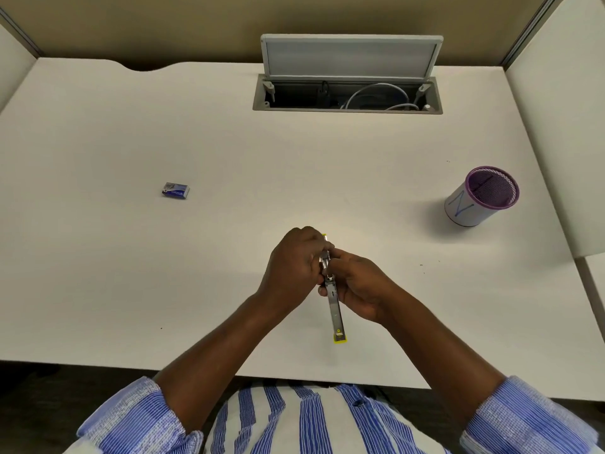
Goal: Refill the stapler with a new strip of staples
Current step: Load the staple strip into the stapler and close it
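Note:
A metal stapler (336, 309) with yellow ends lies opened out lengthwise over the white desk (229, 152), its near yellow tip pointing toward me. My left hand (293, 263) grips its far half from the left. My right hand (358, 286) pinches the middle hinge area from the right. Whether a staple strip is between my fingers is hidden. A small blue and white staple box (176, 190) lies shut on the desk far to the left, apart from both hands.
A purple mesh pen cup (481, 196) with a white wrap stands at the right. At the back, a cable hatch (347, 93) is open with its lid up and white cables inside. Partition walls rise on both sides.

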